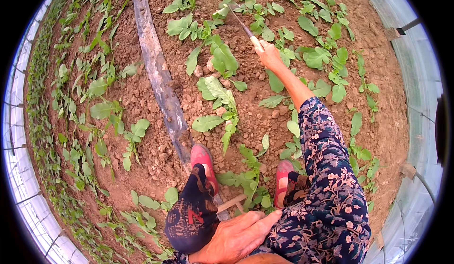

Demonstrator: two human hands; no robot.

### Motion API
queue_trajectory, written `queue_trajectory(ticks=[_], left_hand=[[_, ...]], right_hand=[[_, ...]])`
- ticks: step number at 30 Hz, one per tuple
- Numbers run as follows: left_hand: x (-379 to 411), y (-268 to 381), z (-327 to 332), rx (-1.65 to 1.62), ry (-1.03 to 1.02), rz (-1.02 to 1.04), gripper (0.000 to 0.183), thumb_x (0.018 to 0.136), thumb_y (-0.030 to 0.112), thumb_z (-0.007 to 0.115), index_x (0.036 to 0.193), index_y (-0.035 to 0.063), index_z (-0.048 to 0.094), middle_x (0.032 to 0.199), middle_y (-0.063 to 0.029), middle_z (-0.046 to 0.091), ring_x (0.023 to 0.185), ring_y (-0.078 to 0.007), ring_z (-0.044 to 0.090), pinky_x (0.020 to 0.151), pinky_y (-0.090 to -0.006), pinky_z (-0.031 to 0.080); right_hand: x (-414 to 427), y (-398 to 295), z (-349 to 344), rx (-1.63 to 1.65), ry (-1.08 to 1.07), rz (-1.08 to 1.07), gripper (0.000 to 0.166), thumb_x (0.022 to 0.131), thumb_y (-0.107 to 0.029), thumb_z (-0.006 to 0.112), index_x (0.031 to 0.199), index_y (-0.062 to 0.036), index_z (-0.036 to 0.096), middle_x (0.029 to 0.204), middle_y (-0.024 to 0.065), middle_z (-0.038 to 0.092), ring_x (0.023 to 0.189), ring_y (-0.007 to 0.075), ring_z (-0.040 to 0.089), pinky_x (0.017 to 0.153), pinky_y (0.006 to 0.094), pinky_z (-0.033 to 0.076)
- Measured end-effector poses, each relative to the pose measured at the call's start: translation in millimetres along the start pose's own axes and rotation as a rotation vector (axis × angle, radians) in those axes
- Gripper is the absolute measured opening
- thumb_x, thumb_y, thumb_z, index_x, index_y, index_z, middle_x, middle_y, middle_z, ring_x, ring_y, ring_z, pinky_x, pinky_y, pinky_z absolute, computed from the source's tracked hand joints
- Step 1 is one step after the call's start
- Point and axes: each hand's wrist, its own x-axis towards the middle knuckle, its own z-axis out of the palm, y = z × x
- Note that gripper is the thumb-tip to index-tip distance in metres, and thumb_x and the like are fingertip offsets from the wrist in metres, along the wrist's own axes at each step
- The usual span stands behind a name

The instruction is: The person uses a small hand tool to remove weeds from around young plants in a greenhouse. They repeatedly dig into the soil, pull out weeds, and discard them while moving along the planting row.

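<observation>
My right hand (268,54) grips the pale handle of a small hand tool, likely a hand hoe (244,28). Its thin metal shaft points away from me, and the far end is blurred among the leaves of a green seedling (221,12). At the bottom, my left hand (241,234) lies across my lap with its fingers stretched out and nothing seen in it; its palm is hidden. Between the two arms, leafy plants (222,56) grow in a row from crumbly brown soil (255,122).
A dirty plastic strip or flat hose (156,54) runs along the ground to my left shoe (204,161). My right shoe (283,179) stands among plants. A wooden piece (231,203) lies between my feet. Plastic sheeting (422,97) borders the right side; more plant rows (103,109) grow left.
</observation>
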Motion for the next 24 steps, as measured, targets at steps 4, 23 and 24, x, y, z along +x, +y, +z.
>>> queue_trajectory(ticks=[4, 23, 24], left_hand=[[0, 1, 0, 0.040, -0.027, 0.052, 0.053, 0.077, -0.005, 0.066, 0.128, 0.0032, 0.054, 0.094, -0.0125, 0.060, 0.080, -0.0279, 0.061, 0.072, -0.0351, 0.052], [-4, 3, 2, 0.093, -0.011, 0.104, 0.052, 0.075, -0.004, 0.067, 0.125, 0.0035, 0.055, 0.095, -0.0125, 0.060, 0.080, -0.0281, 0.062, 0.069, -0.0368, 0.053], [-5, 3, 2, 0.084, -0.005, 0.107, 0.052, 0.075, -0.003, 0.067, 0.125, 0.0032, 0.055, 0.095, -0.0126, 0.060, 0.080, -0.0280, 0.062, 0.069, -0.0366, 0.053]], right_hand=[[-18, 31, -26, -0.190, 0.098, -0.311, 0.034, 0.090, -0.025, 0.054, 0.119, -0.0059, 0.053, 0.090, 0.0164, 0.061, 0.081, 0.0321, 0.060, 0.074, 0.0437, 0.047], [1, -26, -61, -0.500, 0.157, -0.321, 0.023, 0.090, -0.023, 0.052, 0.105, -0.0057, 0.051, 0.087, 0.0215, 0.063, 0.085, 0.0421, 0.061, 0.072, 0.0514, 0.047], [2, -29, -60, -0.556, 0.107, -0.312, 0.021, 0.091, -0.023, 0.052, 0.103, -0.0055, 0.050, 0.086, 0.0214, 0.063, 0.083, 0.0421, 0.061, 0.071, 0.0524, 0.047]])
